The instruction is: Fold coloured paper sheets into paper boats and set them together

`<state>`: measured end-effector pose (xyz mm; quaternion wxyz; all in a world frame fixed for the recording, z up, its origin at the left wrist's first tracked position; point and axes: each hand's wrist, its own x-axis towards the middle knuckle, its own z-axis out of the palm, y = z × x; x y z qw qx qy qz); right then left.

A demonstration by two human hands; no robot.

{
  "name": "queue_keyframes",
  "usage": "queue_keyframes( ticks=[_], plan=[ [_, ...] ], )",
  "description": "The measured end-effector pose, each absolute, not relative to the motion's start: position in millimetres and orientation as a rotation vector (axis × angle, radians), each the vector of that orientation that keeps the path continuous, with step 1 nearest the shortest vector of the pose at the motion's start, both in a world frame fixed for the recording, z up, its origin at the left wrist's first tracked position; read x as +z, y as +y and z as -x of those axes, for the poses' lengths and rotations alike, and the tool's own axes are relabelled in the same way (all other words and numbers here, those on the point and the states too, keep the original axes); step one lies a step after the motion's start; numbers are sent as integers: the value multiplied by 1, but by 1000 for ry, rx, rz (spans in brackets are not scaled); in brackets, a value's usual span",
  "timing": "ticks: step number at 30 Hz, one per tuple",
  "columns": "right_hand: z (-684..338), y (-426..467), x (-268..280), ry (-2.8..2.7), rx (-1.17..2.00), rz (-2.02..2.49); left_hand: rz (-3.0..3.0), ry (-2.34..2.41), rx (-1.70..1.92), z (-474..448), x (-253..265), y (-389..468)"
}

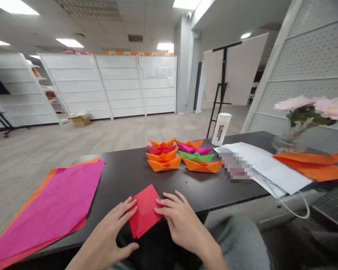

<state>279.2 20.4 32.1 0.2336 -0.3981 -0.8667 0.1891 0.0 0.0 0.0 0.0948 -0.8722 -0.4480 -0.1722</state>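
Note:
A folded red paper square (146,210) lies at the table's front edge, turned so that one corner points away from me. My left hand (112,225) is open, with fingertips touching the square's left side and the thumb spread well apart from it. My right hand (180,217) rests stretched fingers on the square's right side; its thumb is mostly hidden. Beyond the square stand two rows of folded paper boats: several orange boats (165,165), a red boat (160,150), a magenta boat (195,150) and a green boat (196,157).
Large magenta paper sheets (56,206) lie at left over orange and red ones. On the right are a white cylinder (222,129), printed pages (261,165), a white cable (295,212), folded orange paper (318,168) and flowers in a glass vase (287,144). A blurred patch (236,168) covers something.

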Motion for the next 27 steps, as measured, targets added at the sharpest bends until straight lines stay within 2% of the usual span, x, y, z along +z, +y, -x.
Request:
queue_keyframes(
  ticks=[6, 12, 17, 27],
  plan=[
    [-288, 21, 35, -2365, 453, 1048, 2588, -1337, -602, -9, -3, 0],
    [-293, 25, 29, -2322, 527, 1029, 2745, -1352, -565, -18, 19, 11],
    [-290, 27, 26, -2283, 559, 1052, 2861, -1350, -714, -17, 22, 18],
    [-271, 37, 23, -2123, 505, 1107, 2815, -1755, -1036, -18, 15, 24]
  ],
)
